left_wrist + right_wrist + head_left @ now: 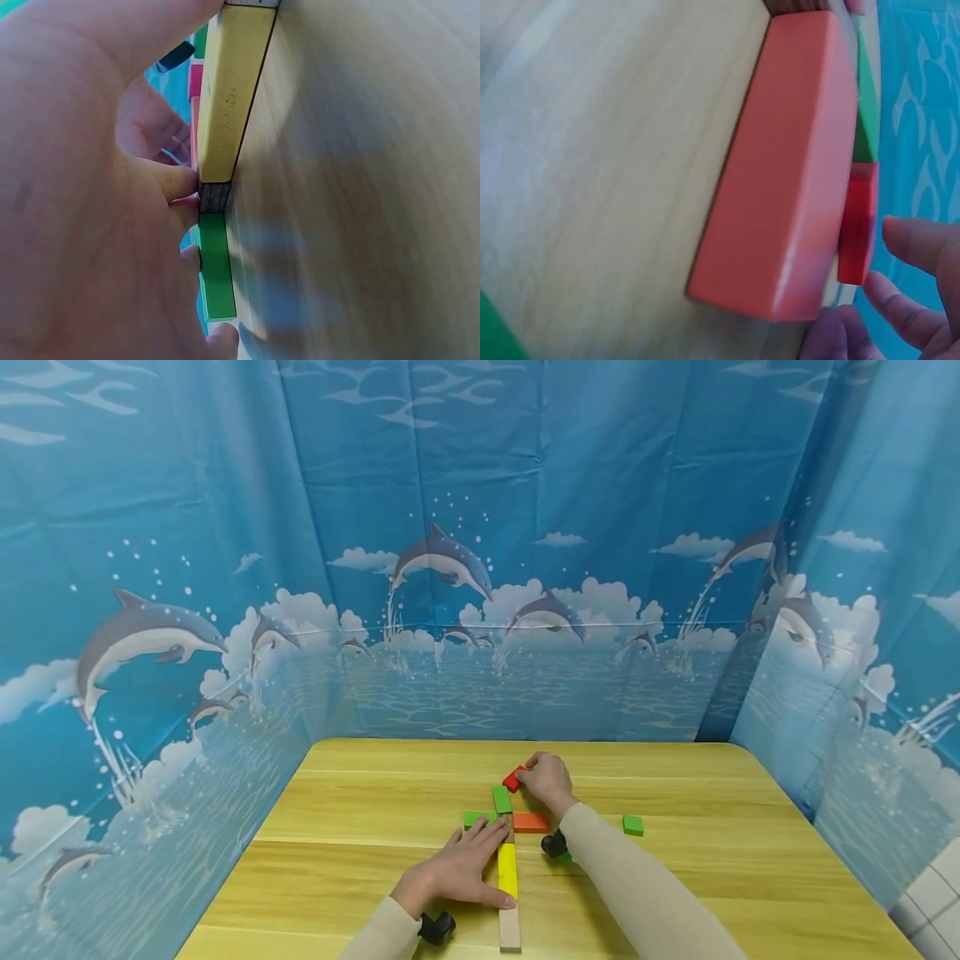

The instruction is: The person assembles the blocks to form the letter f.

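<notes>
A cross of blocks lies flat on the table. A yellow block (507, 864) and a pale wooden block (510, 931) form its stem, below a dark wooden block (214, 197). An orange-red block (531, 823) extends right, one green block (477, 819) left and another green block (502, 799) away from me. My left hand (465, 865) rests on the cross with fingers spread, its thumb where yellow meets pale wood. At the far end, my right hand (549, 779) pinches a small red block (513, 779), which sits at a slant just beyond the green one.
A loose green block (633, 825) lies to the right on the wooden table (360, 793). Another green piece (566, 858) is mostly hidden under the right wrist. Each wrist carries a black camera. Dolphin-print curtains (480, 677) hang behind and beside the table.
</notes>
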Demonstrator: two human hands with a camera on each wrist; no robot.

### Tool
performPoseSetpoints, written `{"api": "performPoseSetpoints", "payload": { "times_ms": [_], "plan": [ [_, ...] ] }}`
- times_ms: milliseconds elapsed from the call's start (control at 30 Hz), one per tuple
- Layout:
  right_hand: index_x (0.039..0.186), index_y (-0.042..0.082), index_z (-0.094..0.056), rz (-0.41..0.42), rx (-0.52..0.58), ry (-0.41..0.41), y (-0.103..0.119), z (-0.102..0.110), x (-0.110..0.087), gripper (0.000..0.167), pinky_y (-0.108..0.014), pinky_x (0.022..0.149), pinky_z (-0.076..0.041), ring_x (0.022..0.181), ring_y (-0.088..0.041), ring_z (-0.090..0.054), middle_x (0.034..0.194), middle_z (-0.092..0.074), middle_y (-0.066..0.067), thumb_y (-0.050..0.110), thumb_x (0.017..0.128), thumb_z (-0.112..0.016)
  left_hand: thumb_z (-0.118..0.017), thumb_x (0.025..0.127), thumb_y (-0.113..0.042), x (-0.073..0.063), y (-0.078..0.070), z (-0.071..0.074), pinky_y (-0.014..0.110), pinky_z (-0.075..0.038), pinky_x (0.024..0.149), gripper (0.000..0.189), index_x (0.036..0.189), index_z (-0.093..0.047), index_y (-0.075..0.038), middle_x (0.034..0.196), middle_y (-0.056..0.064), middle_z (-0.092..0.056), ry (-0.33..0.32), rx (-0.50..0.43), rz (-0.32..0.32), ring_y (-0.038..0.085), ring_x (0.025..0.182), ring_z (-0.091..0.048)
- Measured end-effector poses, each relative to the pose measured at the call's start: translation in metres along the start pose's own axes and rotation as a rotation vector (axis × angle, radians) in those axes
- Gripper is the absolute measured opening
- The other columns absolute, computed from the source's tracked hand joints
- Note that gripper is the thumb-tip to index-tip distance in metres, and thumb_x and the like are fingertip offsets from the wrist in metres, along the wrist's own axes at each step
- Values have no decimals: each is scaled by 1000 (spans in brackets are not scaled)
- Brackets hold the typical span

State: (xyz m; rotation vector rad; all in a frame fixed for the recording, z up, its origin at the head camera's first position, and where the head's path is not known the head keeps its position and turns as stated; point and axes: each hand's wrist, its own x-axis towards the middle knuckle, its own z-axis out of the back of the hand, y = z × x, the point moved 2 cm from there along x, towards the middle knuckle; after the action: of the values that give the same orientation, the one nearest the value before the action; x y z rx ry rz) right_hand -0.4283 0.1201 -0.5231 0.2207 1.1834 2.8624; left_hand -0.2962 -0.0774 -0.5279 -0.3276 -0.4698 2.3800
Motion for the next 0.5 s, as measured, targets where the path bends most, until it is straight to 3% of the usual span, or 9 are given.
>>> {"api": "performPoseSetpoints", "payload": {
  "times_ms": [133,333,500],
  "plan": [
    [119,8,-72,80,12,10,5,2,-1,33,-44,79,-54,96,-30,-61,121,-63,-16,23,91,-77,-60,85,-74,0,1,-1,65,-12,116,106,164,-14,-20,169,-3,-7,0,6,1,29,154,-5],
    [121,14,-74,304,-23,80,15,0,-3,30,-56,95,-47,123,-45,-46,135,-54,-18,21,92,-76,-60,86,-74,1,2,0,66,-13,116,106,164,-13,-20,169,-2,-6,4,11,1,30,154,-4],
    [119,20,-76,366,-59,156,14,-2,-7,27,-65,99,-39,132,-48,-37,142,-48,-18,24,92,-77,-60,86,-74,2,2,0,66,-13,115,106,164,-13,-20,169,-3,-6,9,9,1,30,154,-5]
  ]
}}
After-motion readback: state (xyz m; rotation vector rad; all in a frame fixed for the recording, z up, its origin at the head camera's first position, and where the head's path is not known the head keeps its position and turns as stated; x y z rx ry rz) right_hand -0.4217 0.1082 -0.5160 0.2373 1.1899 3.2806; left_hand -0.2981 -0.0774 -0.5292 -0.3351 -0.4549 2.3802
